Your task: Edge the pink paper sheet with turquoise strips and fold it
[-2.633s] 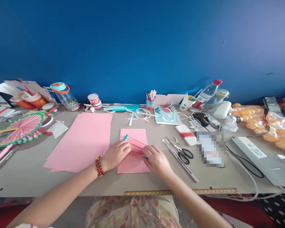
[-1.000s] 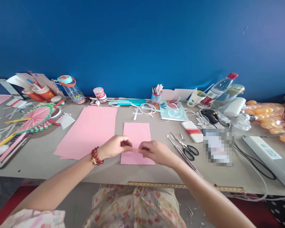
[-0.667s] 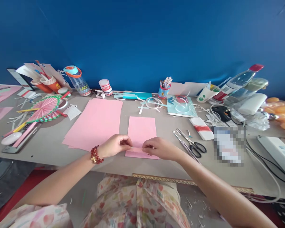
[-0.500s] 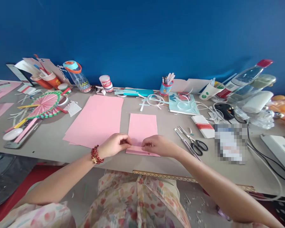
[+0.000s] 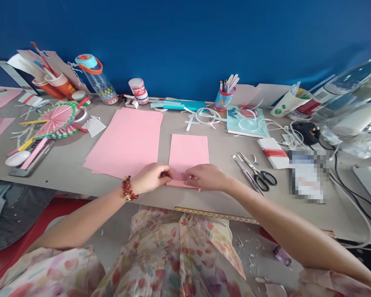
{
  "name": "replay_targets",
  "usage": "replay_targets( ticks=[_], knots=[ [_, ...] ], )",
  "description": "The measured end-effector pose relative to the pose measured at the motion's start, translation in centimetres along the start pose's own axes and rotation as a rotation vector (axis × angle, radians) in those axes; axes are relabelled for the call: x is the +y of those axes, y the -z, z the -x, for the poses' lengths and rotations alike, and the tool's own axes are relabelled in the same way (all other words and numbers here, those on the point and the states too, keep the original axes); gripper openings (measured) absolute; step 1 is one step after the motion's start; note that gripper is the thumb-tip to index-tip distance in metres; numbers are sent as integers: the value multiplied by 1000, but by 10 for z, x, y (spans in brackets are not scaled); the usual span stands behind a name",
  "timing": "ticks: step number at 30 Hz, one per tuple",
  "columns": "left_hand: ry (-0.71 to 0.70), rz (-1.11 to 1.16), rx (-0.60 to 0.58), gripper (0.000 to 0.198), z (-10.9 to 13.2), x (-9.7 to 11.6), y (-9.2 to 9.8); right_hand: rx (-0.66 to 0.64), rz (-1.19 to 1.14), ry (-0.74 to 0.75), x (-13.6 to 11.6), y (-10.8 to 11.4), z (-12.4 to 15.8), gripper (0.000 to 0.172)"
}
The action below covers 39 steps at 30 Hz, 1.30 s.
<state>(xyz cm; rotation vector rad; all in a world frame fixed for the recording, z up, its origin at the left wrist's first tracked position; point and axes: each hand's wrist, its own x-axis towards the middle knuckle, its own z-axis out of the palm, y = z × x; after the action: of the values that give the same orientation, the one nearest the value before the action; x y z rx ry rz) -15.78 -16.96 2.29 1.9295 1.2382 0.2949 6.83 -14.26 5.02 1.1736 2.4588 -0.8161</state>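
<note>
A pink sheet of paper (image 5: pixel 189 152) lies on the table in front of me, with a narrow fold along its near edge. My left hand (image 5: pixel 152 177) pinches the left end of that fold, thumb and forefinger together. At the fold's middle and right, my right hand (image 5: pixel 207 177) presses with curled fingers. Left of it rests a stack of larger pink sheets (image 5: pixel 128 140), close to my left hand. To the right of my right hand lie scissors (image 5: pixel 259 173) with black handles and a slim metal cutter (image 5: pixel 249 176).
Left on the table is a pleated pink paper fan (image 5: pixel 57 119). Along the blue wall stand a water bottle (image 5: pixel 99 82), a white jar (image 5: pixel 138 90) and a blue pen cup (image 5: pixel 224 97). Cables, a power strip (image 5: pixel 369 181) and a large plastic bottle (image 5: pixel 336 88) are at right.
The fold at the sheet's near edge, raised before, now lies flatter under my fingers. Both hands stay at the fold. The whole view has shifted slightly with my head.
</note>
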Motion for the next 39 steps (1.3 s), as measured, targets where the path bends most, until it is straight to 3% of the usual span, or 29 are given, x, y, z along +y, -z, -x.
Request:
replay_targets(
  ticks=[20, 39],
  knots=[
    [-79, -221, -4, 9, -8, -5, -5, -90, 73, -34, -4, -2, -11, 24],
    [-115, -194, -22, 14, -4, -7, -5, -49, 93, -30, -5, -8, -8, 28]
  ],
)
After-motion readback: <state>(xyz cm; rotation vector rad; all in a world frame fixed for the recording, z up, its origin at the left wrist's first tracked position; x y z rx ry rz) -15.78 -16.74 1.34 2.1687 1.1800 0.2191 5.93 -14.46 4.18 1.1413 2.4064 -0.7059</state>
